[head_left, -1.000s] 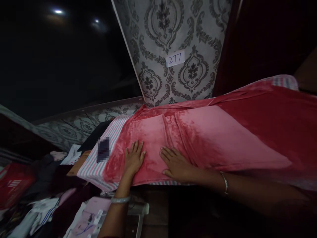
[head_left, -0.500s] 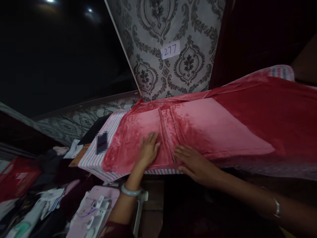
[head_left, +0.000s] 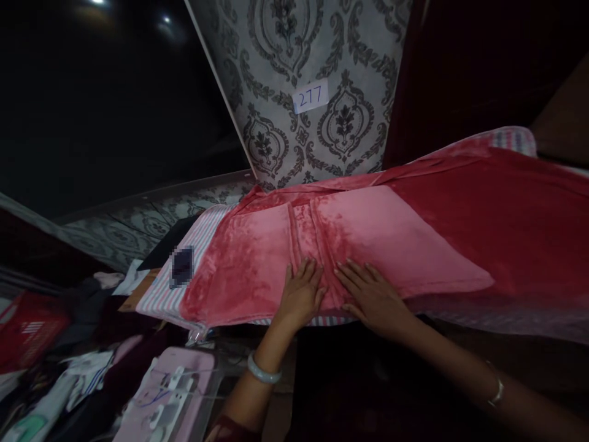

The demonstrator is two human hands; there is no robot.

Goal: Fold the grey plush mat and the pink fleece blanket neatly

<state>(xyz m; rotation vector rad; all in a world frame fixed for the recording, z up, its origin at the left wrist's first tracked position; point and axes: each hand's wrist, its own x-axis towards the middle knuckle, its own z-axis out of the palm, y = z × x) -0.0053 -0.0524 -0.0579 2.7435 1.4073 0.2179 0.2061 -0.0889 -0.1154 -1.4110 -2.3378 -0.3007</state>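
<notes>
A red and pink plush fabric piece (head_left: 381, 227), like a velvety garment, lies spread over a striped cloth (head_left: 161, 291). My left hand (head_left: 301, 294) rests palm down on it, fingers extended, near the raised band down its middle. Just to the right, my right hand (head_left: 375, 301) lies flat on the fabric with its fingers stretched out. Each hand is open and grips nothing; the band runs between them. The fabric's far right part is deep red and folded along the back edge.
A dark screen (head_left: 105, 110) stands behind on the left. Patterned wallpaper (head_left: 299, 147) carries a paper label (head_left: 311, 96) reading 277. At lower left are a power strip (head_left: 172, 399) on a pink surface, piled clothes (head_left: 92, 374) and a red bag-like item (head_left: 32, 331).
My left hand has slid right, up to the middle band. My right hand has shifted slightly right. The whole view has moved a little.
</notes>
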